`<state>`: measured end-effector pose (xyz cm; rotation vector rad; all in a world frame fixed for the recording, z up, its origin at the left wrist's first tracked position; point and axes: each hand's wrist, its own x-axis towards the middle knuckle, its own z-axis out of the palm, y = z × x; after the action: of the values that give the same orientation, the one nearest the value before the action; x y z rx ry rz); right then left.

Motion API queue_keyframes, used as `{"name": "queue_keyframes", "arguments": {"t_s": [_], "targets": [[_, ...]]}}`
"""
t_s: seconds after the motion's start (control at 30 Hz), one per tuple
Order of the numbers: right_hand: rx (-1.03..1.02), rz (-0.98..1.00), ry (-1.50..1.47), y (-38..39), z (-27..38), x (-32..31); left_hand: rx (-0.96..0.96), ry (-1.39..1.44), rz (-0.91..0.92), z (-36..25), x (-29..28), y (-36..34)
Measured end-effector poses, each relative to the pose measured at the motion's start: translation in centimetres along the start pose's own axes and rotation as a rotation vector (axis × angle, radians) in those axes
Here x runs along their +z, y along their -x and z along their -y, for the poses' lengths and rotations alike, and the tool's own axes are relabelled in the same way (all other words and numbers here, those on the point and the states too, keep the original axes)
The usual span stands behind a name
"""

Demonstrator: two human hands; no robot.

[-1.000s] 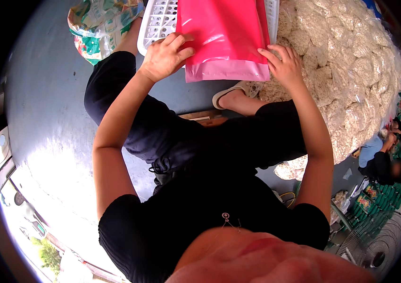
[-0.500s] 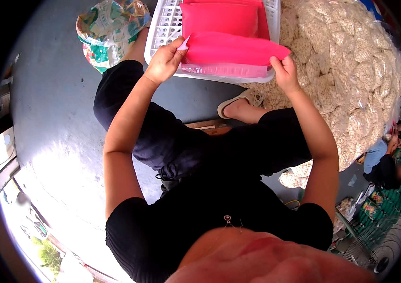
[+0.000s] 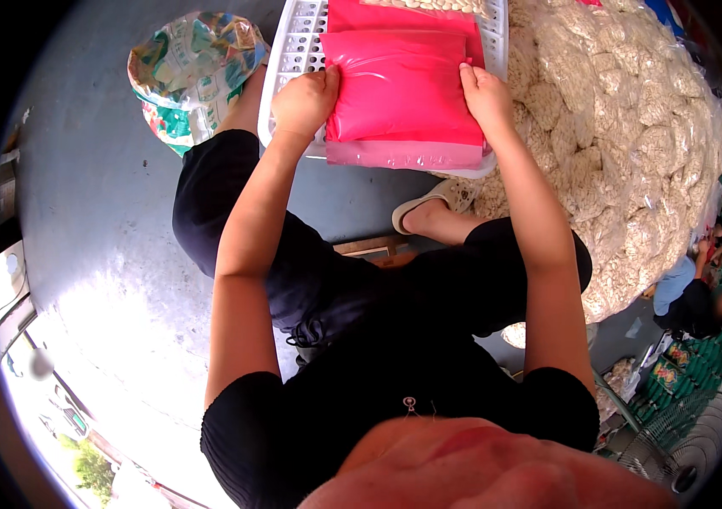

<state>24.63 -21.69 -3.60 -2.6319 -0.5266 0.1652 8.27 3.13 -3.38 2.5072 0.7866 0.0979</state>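
Two hands on one pink bag, head view only. Left grip [image 3: 306, 103] is curled on the pink bag's [image 3: 399, 89] left edge, right grip [image 3: 488, 100] on its right edge; both look to be pinching plastic, some fingers hidden underneath. Bag sits between the grips, over the white basket [image 3: 287, 51], puffed as if filled, paler strip on the near side of both grips.

More pink plastic [image 3: 348, 15] just beyond the grips; can't tell if separate. Pale pieces [image 3: 433, 4] past that, cut off by the frame. Heap of clear-wrapped pale bundles [image 3: 624, 153] near the right grip, to its right. Patterned sack [image 3: 199, 76] left of the left grip, apart from it.

Step in hand, my read: holding and straightening the bag by both sides. Next move probably calls for even tension, grips level; if one side lifts first, plastic could skew and contents slide.
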Motion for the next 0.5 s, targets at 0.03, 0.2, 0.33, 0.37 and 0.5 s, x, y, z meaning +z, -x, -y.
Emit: {"name": "queue_keyframes", "arguments": {"t_s": [0.03, 0.2, 0.33, 0.37, 0.5], "targets": [[-0.014, 0.035, 0.071, 0.2, 0.7, -0.2, 0.0, -0.043, 0.044, -0.3, -0.4, -0.3], [0.025, 0.297, 0.617, -2.3, 3.6, -4.8, -0.017, -0.251, 0.168, -0.4, -2.0, -1.8], [-0.765, -0.266, 0.276, -5.6, 6.9, -2.6, 0.012, -0.274, 0.063, -0.6, -1.5, -2.4], [-0.953, -0.316, 0.32, -5.4, 8.3, -0.7, 0.034, -0.27, 0.054, -0.5, -1.2, -2.3], [-0.72, 0.412, 0.568, -7.0, 13.5, -0.8, 0.059, -0.222, -0.169, -0.9, -4.6, 0.2]]}}
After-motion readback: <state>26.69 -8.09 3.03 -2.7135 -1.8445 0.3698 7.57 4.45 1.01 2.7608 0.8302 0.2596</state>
